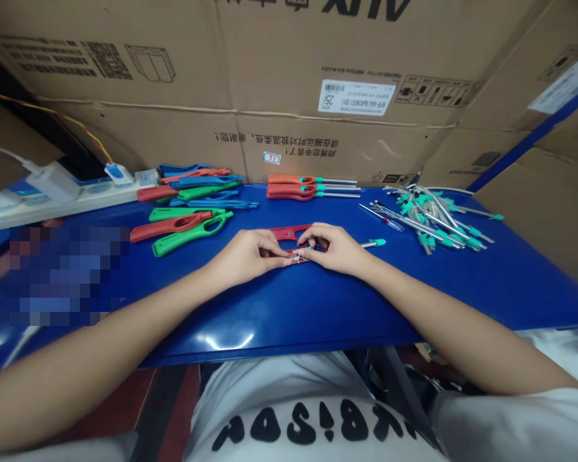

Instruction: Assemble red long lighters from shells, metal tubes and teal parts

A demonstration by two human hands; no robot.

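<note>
Both hands meet at the middle of the blue table (293, 301) over a red plastic lighter handle (289, 233). My left hand (250, 253) is closed and pinches the handle's near edge. My right hand (334, 247) is closed too, pressing a metal tube with a teal end (374, 243) into the handle; the tube sticks out to the right. Where the fingertips meet, small metal parts show, too small to make out.
Red, green and blue handles (192, 199) lie piled at the back left. Two assembled orange lighters (308, 187) sit at the back centre. A heap of teal-tipped metal tubes (433, 215) lies at the right. A white power strip (52, 192) is at the far left. Cardboard boxes (289, 83) wall the back.
</note>
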